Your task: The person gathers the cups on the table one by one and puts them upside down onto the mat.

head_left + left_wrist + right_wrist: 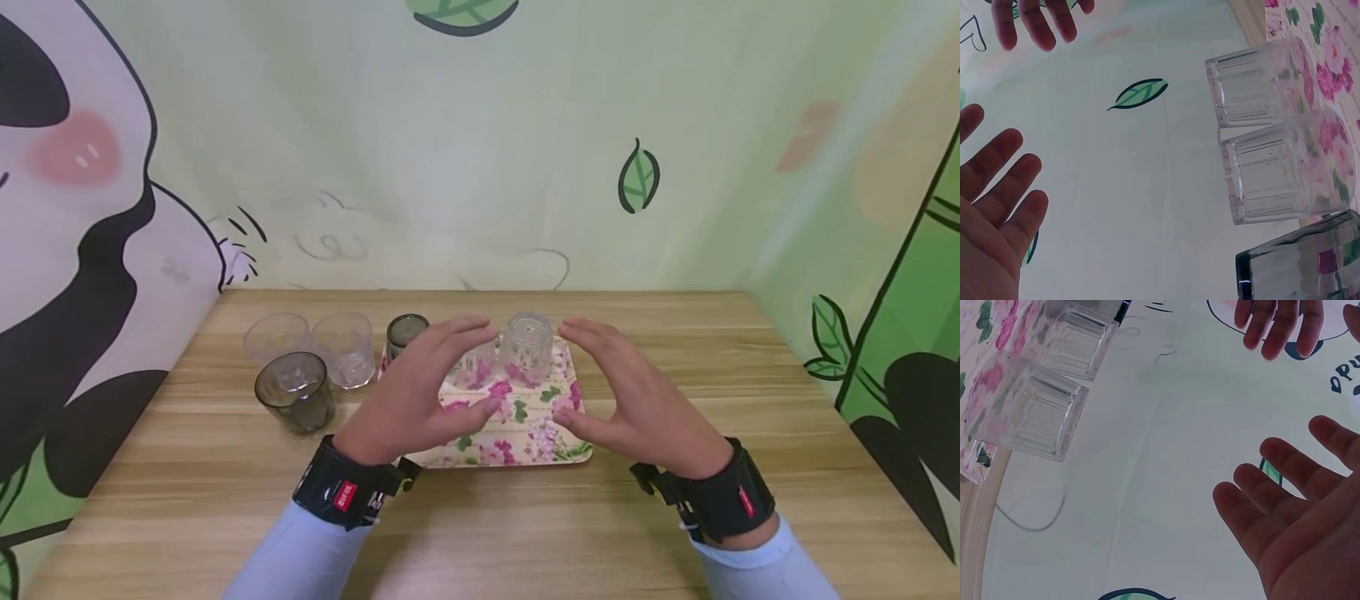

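Observation:
My left hand [408,396] and right hand [645,404] hover over a flowered tray [517,433], palms facing each other. Both hands have their fingers spread, holding nothing. Along the back of the tray, three glasses stand upside down in a row. The dark glass [406,331] is at the left, partly hidden behind my left hand. Beside it is a clear glass [1266,175], mostly covered by that hand in the head view. Another clear glass [528,346] stands at the right, between my fingertips but apart from them.
Left of the tray on the wooden table [510,533] stand a dark tumbler [300,404] and two clear tumblers, one farther back [276,333] and one beside the tray [345,358]. They are mouth up. A printed wall cloth [480,167] rises behind the table.

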{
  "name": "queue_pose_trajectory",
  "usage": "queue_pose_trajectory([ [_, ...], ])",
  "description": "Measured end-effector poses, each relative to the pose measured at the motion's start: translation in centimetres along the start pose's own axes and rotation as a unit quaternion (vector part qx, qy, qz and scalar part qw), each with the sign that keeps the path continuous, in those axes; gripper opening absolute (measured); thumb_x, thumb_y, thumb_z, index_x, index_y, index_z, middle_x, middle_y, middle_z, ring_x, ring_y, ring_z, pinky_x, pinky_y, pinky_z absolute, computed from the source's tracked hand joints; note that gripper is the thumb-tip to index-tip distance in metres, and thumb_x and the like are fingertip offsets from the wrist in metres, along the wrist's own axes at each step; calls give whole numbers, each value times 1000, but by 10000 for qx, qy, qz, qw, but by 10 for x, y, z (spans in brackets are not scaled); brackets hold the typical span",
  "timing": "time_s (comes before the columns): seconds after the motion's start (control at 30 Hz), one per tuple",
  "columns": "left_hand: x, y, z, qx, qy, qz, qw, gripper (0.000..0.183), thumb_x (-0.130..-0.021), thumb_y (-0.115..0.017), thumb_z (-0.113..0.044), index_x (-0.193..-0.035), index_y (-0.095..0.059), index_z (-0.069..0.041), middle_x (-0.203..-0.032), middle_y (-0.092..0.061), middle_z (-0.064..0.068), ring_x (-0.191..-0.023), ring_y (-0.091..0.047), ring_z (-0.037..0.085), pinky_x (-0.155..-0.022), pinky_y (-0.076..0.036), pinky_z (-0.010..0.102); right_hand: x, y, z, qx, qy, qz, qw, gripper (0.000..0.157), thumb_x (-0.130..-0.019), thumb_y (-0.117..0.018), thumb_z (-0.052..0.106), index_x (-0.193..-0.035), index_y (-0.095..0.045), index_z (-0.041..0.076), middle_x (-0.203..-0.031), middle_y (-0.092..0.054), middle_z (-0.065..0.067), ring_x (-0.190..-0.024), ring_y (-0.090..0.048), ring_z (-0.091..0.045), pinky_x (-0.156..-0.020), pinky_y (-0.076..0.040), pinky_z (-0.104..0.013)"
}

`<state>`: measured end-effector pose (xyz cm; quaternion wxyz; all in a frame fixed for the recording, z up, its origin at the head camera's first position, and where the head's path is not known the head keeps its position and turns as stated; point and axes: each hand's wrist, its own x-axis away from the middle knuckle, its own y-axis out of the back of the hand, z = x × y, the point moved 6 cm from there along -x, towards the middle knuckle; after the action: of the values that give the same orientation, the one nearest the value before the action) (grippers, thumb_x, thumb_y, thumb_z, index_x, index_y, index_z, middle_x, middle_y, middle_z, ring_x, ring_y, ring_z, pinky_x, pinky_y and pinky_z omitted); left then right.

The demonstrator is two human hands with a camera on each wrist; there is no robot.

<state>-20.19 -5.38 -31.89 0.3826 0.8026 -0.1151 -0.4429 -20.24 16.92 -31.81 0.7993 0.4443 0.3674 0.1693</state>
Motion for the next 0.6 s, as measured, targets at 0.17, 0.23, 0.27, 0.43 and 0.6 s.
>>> queue_pose_trajectory([
  [0.17,0,2,-2,-91,-69,-24,9999,70,-83,-75,-35,-144,-52,-11,-147,-57,15,-138,-50,27,-113,-49,52,0,-1,-1,-39,-28,4,10000,92,-80,-82,33,-156,-32,17,-157,-43,-21,-144,-40,-35,-111,-45,-68],
  [0.23,-1,4,-4,-167,-157,-102,9997,68,-83,-75,-34,-142,-53,-10,-145,-59,15,-136,-52,28,-111,-50,51,0,-1,-1,-41,-18,1,10000,92,-80,-82,33,-155,-33,16,-157,-43,-20,-143,-40,-35,-111,-45,-67],
  [0.27,-1,5,-5,-214,-192,-146,9995,67,-83,-75,-34,-141,-54,-10,-144,-60,15,-135,-53,28,-110,-51,51,0,-1,-1,-34,-9,-1,10000,92,-80,-82,33,-155,-33,16,-157,-43,-20,-143,-41,-35,-111,-45,-67],
  [0.43,-3,14,-11,-518,-255,-332,9978,63,-82,-74,-31,-139,-57,-9,-139,-63,17,-128,-57,30,-104,-54,52,-1,0,-1,-4,-3,-4,10000,91,-80,-82,33,-155,-34,15,-156,-44,-21,-143,-41,-35,-111,-46,-67],
  [0.6,-3,21,-10,-758,-118,-440,9961,61,-83,-74,-30,-137,-58,-6,-134,-66,18,-125,-59,31,-104,-55,52,-1,1,-1,9,-35,10,10000,91,-80,-82,34,-154,-35,15,-156,-44,-22,-143,-41,-36,-110,-46,-68],
])
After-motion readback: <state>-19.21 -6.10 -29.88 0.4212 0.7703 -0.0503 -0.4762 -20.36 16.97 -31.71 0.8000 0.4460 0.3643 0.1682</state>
